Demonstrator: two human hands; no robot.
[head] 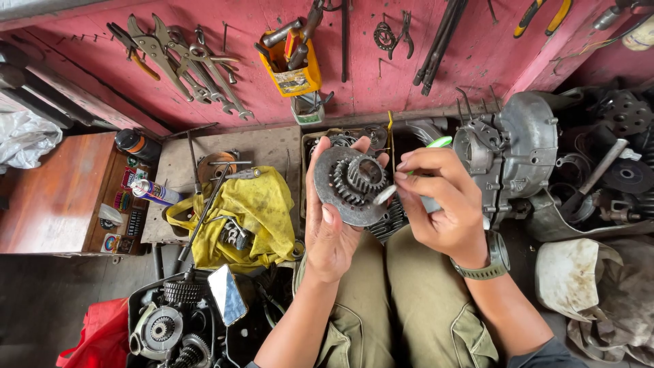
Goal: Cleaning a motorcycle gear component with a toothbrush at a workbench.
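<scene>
Left fingers point(320, 153) are curled round the rim of the gear plate point(349, 182), thumb across the lower edge, palm behind it; left hand point(329, 225) has a firm wrap, not open. Right fingers point(426, 167) are pinched shut on a toothbrush point(436, 143), green-and-white handle sticking up past the knuckles, pale head touching the gear teeth at the plate's right side. Right hand point(443, 204) is angled in from the right, watch on that wrist.

We judge the step in hand as brushing the gear teeth clean, mid-way rather than finished. Next move probably calls for turning the plate in the left hand to bring fresh teeth under the bristles, grip kept snug so it doesn't slip.

The plate: round, dark grey steel disc, oily-looking, with a raised toothed gear cluster at its centre and an open bore. It is held up above our knees, in front of a box of parts point(310, 140).

Around us: yellow rag point(262, 204) with tools to the left, spray can point(153, 192) beside it, engine casing point(518, 150) to the right, pliers point(163, 58) on the red wall.
</scene>
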